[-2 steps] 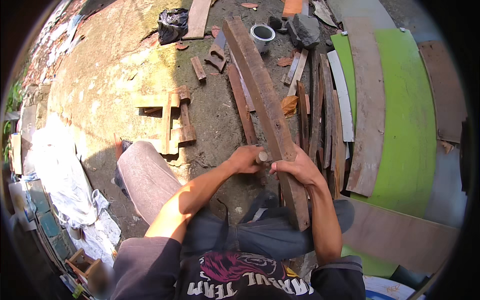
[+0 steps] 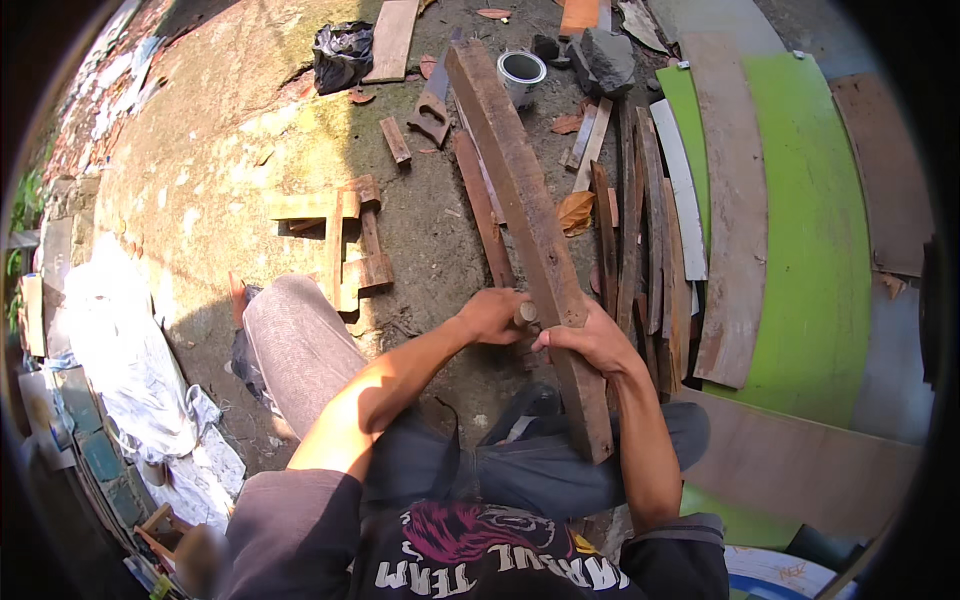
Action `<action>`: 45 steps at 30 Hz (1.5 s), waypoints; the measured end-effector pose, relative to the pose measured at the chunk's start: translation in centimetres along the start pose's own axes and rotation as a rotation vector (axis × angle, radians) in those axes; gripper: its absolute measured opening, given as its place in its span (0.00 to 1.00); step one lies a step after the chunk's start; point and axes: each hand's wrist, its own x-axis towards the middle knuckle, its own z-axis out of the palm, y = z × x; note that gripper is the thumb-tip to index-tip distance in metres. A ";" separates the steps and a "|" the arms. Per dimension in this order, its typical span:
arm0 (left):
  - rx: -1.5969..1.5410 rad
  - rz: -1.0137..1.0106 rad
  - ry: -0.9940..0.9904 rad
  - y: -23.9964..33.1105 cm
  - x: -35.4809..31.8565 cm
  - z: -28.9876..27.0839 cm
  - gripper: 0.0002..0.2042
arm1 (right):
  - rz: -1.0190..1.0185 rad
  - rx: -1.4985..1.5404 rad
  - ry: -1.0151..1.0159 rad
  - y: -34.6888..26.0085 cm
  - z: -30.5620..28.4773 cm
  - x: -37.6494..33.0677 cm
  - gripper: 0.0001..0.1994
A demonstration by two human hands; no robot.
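A long dark wooden plank (image 2: 520, 200) runs from the person's lap out across the ground (image 2: 200, 180), its near end resting over the knees. The left hand (image 2: 492, 315) sits against the plank's left edge, its fingers curled tight around a small round object (image 2: 526, 313) that looks like a tool handle; what it is cannot be told. The right hand (image 2: 590, 340) lies on the plank just beside it, fingers wrapped over the left edge of the wood and pressed together.

Right of the plank, a row of thin wood strips (image 2: 630, 230) lies on the ground, and beyond them a green panel (image 2: 810, 230). A small wooden frame (image 2: 345, 240) lies to the left on the ground. Near the plank's far end stands a white tin can (image 2: 521, 74), with a black bag (image 2: 342, 52) to its left.
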 end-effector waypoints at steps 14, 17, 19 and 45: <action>1.249 0.189 -0.548 -14.2 10.5 -9.1 0.53 | -0.189 -0.054 0.256 4.7 2.3 3.6 0.33; 1.140 0.198 -0.508 -13.5 12.3 -9.3 0.35 | -0.172 -0.277 0.438 4.9 0.5 2.6 0.35; 1.000 0.267 -0.416 -13.7 11.5 -10.0 0.23 | -0.114 -0.443 0.533 3.6 0.7 1.2 0.36; 1.430 0.372 -0.292 9.4 8.6 -21.8 0.12 | -0.275 -0.239 0.720 7.4 -7.7 -2.6 0.29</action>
